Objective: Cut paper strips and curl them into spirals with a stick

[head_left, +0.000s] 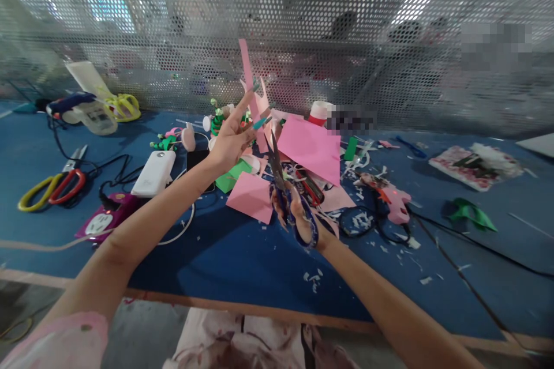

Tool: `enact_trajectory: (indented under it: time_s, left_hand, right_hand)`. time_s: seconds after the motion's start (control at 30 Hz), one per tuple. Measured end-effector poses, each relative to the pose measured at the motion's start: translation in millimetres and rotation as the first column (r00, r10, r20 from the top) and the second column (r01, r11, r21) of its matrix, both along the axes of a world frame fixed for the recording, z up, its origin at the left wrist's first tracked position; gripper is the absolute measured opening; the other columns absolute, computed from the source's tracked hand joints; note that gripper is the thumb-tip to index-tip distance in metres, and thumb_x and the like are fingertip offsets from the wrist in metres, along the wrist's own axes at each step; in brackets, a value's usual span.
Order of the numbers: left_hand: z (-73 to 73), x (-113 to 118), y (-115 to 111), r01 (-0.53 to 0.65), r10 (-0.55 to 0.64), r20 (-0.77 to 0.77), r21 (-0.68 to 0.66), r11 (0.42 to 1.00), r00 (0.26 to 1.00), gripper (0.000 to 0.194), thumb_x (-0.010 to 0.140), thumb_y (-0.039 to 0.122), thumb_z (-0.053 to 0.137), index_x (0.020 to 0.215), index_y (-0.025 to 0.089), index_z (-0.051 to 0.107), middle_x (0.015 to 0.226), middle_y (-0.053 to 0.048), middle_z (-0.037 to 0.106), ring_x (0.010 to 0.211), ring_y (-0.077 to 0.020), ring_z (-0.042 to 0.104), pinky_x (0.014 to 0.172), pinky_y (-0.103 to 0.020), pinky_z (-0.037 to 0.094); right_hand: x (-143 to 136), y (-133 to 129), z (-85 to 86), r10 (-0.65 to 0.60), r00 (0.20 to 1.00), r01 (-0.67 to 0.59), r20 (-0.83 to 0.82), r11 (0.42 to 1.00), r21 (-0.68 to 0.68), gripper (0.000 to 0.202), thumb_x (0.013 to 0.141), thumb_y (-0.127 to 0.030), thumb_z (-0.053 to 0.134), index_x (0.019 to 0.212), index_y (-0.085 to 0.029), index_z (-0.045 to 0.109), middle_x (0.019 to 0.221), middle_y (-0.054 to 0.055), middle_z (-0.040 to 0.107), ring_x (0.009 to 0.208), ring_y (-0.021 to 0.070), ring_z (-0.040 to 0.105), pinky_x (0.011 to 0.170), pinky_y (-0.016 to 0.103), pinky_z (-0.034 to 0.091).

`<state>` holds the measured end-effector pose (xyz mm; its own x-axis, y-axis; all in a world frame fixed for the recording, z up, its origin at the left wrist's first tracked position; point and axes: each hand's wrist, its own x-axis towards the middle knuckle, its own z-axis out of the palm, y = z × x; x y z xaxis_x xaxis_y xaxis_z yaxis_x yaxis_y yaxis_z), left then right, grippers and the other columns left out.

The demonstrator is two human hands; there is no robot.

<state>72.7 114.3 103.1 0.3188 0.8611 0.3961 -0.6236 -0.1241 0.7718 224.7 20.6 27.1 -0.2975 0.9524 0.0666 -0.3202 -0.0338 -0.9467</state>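
My left hand (pixel 234 138) grips a long pink paper strip (pixel 247 69) that stands upright between its fingers. Closed round the dark blue handles of a pair of scissors (pixel 277 167) is my right hand (pixel 299 214). The scissors' blades point up and away, close to the strip's lower end; whether they touch it I cannot tell. Behind and right of the blades lies a large pink sheet (pixel 314 147), and a smaller pink sheet (pixel 251 197) is left of my right hand. A green piece (pixel 234 176) lies below my left hand.
Red and yellow-handled scissors (pixel 69 181), a white power bank (pixel 154 173) and a purple socket block (pixel 108 216) are on the left. A pink glue gun (pixel 396 204) with a black cable lies right among paper scraps. A perforated metal screen (pixel 277 23) rises behind the blue table (pixel 242 265).
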Motion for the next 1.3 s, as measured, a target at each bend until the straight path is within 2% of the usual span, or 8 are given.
enact_trajectory:
  time_s: [0.17,0.27,0.47,0.6,0.77,0.97,1.17,1.3]
  left_hand:
    - [-3.7,1.6,2.5,-0.097,0.122,-0.154,0.158,0.983,0.981,0.079,0.076,-0.003,0.039,0.135,0.042,0.012,0.148,0.010,0.002,0.129,-0.0269,0.030,0.101,-0.045,0.035]
    - [-4.8,2.7,2.7,-0.109,0.147,-0.193,0.191,0.975,0.970,0.081,0.074,-0.003,0.041,0.135,0.042,0.013,0.148,0.009,0.002,0.126,-0.0264,0.034,0.102,-0.046,0.034]
    - [-7.1,3.9,3.8,-0.056,0.090,-0.167,0.199,0.978,0.982,0.084,0.077,-0.001,0.037,0.135,0.043,-0.003,0.148,0.008,0.002,0.131,-0.0288,0.025,0.101,-0.050,0.032]
    - [-10.1,3.9,6.1,-0.050,0.080,-0.153,0.192,0.980,0.985,0.084,0.077,-0.002,0.037,0.135,0.043,-0.004,0.148,0.006,0.002,0.132,-0.0288,0.020,0.101,-0.049,0.032]
    - [-14.1,5.0,8.0,-0.065,0.097,-0.155,0.198,0.978,0.983,0.083,0.077,-0.003,0.036,0.135,0.042,-0.001,0.148,0.008,0.003,0.131,-0.0276,0.024,0.099,-0.045,0.036]
    - [-13.8,7.3,6.6,-0.097,0.132,-0.189,0.185,0.978,0.973,0.082,0.077,-0.002,0.038,0.136,0.042,0.001,0.148,0.007,0.003,0.126,-0.0222,0.036,0.101,-0.043,0.035]
    - [-12.7,8.4,4.4,-0.123,0.165,-0.180,0.222,0.967,0.970,0.082,0.077,-0.001,0.039,0.135,0.043,0.001,0.148,0.009,0.002,0.127,-0.0207,0.034,0.103,-0.041,0.033]
    - [-12.9,7.5,3.5,-0.118,0.159,-0.195,0.208,0.971,0.968,0.081,0.076,-0.003,0.040,0.136,0.041,0.007,0.148,0.008,0.000,0.124,-0.0187,0.039,0.105,-0.039,0.032]
  right_hand:
    - [-2.6,-1.9,5.1,-0.027,0.995,0.029,0.096,0.999,-0.021,0.049,0.057,-0.065,0.061,0.079,-0.023,0.046,0.064,-0.004,0.039,0.048,0.0060,0.033,0.041,0.020,0.030]
    - [-4.8,-2.6,7.8,-0.048,0.993,0.048,0.107,0.999,0.003,0.050,0.055,-0.066,0.061,0.080,-0.025,0.047,0.067,-0.003,0.041,0.050,0.0075,0.035,0.042,0.021,0.030]
    - [-5.6,-3.0,10.6,-0.078,0.986,0.078,0.146,0.997,0.008,0.047,0.055,-0.063,0.064,0.073,-0.024,0.043,0.056,-0.007,0.033,0.043,0.0062,0.029,0.037,0.021,0.025]
    - [-2.6,-1.3,3.2,-0.128,0.972,0.120,0.198,0.991,0.053,0.045,0.056,-0.059,0.066,0.074,-0.023,0.045,0.058,-0.006,0.038,0.041,0.0054,0.033,0.035,0.021,0.026]
    - [-0.5,2.2,-8.6,-0.121,0.973,0.101,0.195,0.989,0.109,0.038,0.062,-0.053,0.065,0.080,-0.023,0.049,0.057,-0.005,0.040,0.039,0.0058,0.032,0.033,0.022,0.026]
    - [-0.4,3.2,-8.7,-0.148,0.966,0.119,0.211,0.982,0.144,0.036,0.064,-0.054,0.064,0.079,-0.025,0.050,0.060,-0.004,0.038,0.045,0.0079,0.035,0.037,0.022,0.028]
    - [1.5,4.7,-13.6,-0.156,0.958,0.119,0.241,0.980,0.160,0.033,0.070,-0.053,0.059,0.081,-0.024,0.051,0.063,-0.003,0.039,0.045,0.0078,0.032,0.036,0.023,0.028]
    - [1.0,4.5,-13.6,-0.151,0.960,0.116,0.236,0.981,0.156,0.033,0.069,-0.052,0.060,0.080,-0.024,0.050,0.063,-0.002,0.040,0.046,0.0081,0.033,0.036,0.023,0.029]
